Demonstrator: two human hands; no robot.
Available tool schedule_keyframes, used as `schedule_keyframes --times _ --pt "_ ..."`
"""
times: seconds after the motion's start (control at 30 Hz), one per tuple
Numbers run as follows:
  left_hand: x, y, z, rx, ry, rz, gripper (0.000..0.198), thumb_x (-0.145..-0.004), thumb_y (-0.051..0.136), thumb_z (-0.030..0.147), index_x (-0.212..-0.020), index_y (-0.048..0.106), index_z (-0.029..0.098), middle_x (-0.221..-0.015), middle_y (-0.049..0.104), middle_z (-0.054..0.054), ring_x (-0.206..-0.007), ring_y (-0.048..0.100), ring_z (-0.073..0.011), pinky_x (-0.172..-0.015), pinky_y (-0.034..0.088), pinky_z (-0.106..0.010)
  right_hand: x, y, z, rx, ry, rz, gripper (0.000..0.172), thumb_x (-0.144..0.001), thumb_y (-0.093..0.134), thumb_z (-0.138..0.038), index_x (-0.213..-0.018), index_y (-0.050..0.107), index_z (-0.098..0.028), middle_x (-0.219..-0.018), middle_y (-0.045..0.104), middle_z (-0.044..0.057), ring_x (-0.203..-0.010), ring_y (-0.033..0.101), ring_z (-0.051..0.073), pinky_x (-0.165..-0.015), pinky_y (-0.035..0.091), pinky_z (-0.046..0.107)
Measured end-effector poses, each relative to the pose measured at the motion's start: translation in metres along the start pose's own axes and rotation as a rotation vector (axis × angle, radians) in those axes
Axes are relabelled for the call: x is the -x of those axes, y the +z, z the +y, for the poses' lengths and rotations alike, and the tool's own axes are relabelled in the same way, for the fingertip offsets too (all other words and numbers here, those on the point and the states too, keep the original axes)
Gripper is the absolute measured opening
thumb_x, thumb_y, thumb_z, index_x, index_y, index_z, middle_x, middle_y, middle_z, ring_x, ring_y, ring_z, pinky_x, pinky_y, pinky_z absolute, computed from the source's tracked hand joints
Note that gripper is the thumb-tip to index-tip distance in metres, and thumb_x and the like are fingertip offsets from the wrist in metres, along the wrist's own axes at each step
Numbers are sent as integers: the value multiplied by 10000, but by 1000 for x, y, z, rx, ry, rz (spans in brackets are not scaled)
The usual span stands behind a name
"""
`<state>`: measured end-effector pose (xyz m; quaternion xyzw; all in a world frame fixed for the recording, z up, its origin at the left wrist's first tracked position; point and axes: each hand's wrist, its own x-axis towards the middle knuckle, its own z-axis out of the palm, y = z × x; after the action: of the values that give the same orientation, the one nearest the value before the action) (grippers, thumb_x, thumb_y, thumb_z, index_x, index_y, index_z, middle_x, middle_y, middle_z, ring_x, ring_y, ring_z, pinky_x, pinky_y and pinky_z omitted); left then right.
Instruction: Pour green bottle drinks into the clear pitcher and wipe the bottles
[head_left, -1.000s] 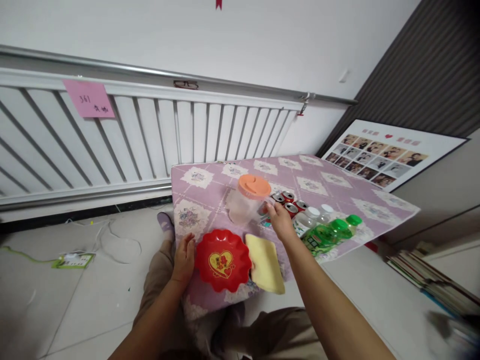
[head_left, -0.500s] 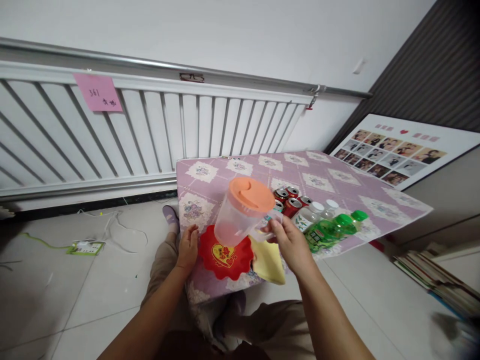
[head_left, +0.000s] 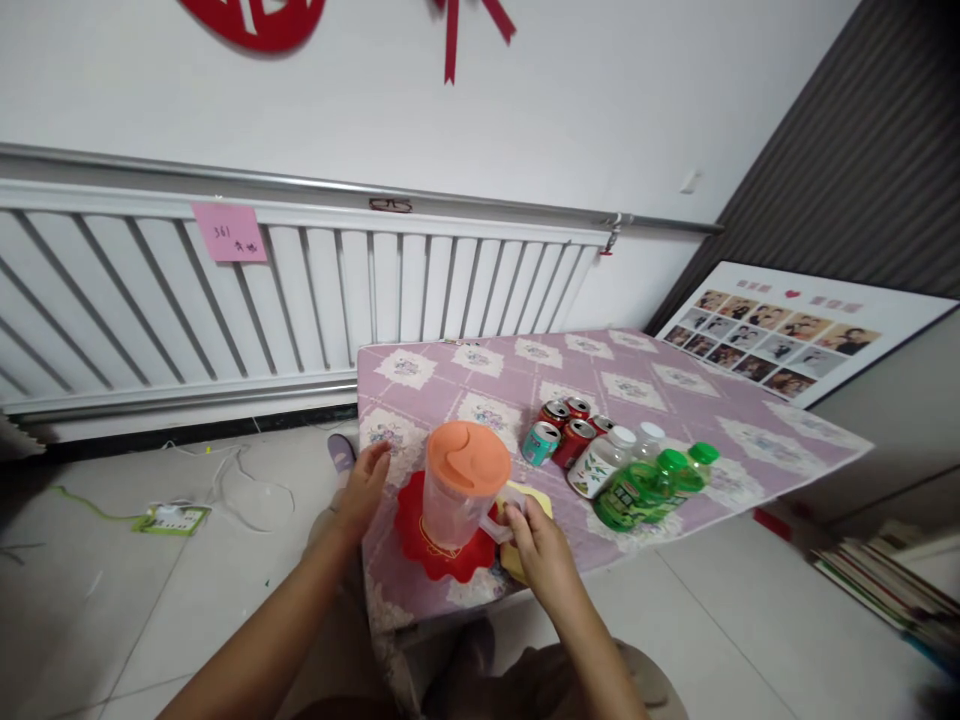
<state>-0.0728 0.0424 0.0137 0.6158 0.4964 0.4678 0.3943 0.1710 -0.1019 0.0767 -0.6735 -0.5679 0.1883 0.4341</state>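
A clear plastic pitcher (head_left: 454, 510) with an orange lid (head_left: 469, 458) stands upright over the red scalloped plate (head_left: 411, 535); whether its base rests on the plate I cannot tell for sure. My right hand (head_left: 540, 540) is closed round the pitcher's handle. To the left of the pitcher, my left hand (head_left: 364, 490) is open at the table's edge, fingers pointing forward, holding nothing. A yellow cloth (head_left: 536, 500) lies beside the plate, partly hidden by the handle and my right hand.
Several drink cans (head_left: 576, 440), one a teal can (head_left: 540, 443), stand right of the pitcher. Beside them are white-capped bottles (head_left: 600, 462) and green-capped bottles (head_left: 634, 495). The floral tablecloth (head_left: 577, 350) reaches back to a radiator (head_left: 427, 270). A framed photo board (head_left: 780, 325) leans at the right.
The pitcher has come down and left from a tilted position to upright over the plate, with my right hand on its handle. My view has tilted up.
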Motion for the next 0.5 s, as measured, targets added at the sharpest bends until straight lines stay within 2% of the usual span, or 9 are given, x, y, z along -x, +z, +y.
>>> schedule_keyframes --times 0.03,0.1,0.2,0.27,0.33,0.4,0.43,0.47,0.5 --pt "-5 -5 16 18 49 -17 425 -981 440 416 -1316 555 181 -1361 643 -146 -1239 645 -222 -1025 540 -384 0 0 1 -2 -2 -2 313 -943 419 -470 -846 604 -237 -724 643 23 -688 620 207 -693 506 324" --pt "-16 -13 53 30 241 -134 424 -941 535 397 -1307 596 194 -1381 633 -134 -1268 619 -243 -1067 512 -410 0 1 4 -7 -8 -9 316 -949 415 -471 -892 613 -232 -763 662 34 -717 629 212 -708 506 326" --pt "-32 -18 112 -109 507 -369 381 -921 554 315 -1272 653 205 -1349 667 -117 -1288 599 -246 -1127 461 -424 0 1 8 -10 -15 -13 320 -953 411 -467 -946 619 -224 -810 680 47 -755 638 220 -725 504 328" --pt "-41 -15 145 -237 621 -566 369 -902 553 253 -1245 686 217 -1345 684 -103 -1304 590 -251 -1166 421 -433 1 1 9 -10 -19 -13 325 -958 405 -466 -964 618 -220 -825 683 50 -769 642 221 -734 505 328" --pt "-48 -8 169 -345 652 -767 429 -835 573 153 -1232 700 254 -1368 681 -64 -1305 597 -250 -1163 424 -423 2 1 10 -12 -24 -14 328 -963 397 -464 -973 615 -219 -834 682 49 -776 646 220 -740 507 325" --pt "-52 0 185 -433 642 -940 449 -775 601 93 -1161 729 284 -1305 718 -40 -1241 645 -259 -1103 476 -403 3 0 10 -13 -28 -18 318 -966 398 -456 -973 609 -218 -839 679 45 -779 645 217 -743 507 322" --pt "-53 4 189 -475 620 -974 425 -754 623 81 -1104 745 289 -1246 744 -35 -1196 670 -267 -1060 506 -392 3 -1 9 -13 -29 -22 308 -967 401 -449 -970 605 -218 -841 678 43 -780 643 214 -744 506 320" --pt "-53 8 192 -518 590 -939 385 -738 649 78 -1039 757 291 -1176 767 -33 -1151 691 -273 -1014 532 -380 3 -1 8 -13 -30 -25 297 -968 405 -441 -963 601 -219 -843 676 41 -779 640 211 -742 505 317" --pt "-53 11 194 -553 558 -856 343 -725 675 82 -983 762 290 -1114 782 -33 -1117 704 -278 -976 550 -371 3 -2 7 -12 -31 -29 287 -969 408 -435 -954 596 -220 -842 675 39 -776 636 209 -739 503 316"
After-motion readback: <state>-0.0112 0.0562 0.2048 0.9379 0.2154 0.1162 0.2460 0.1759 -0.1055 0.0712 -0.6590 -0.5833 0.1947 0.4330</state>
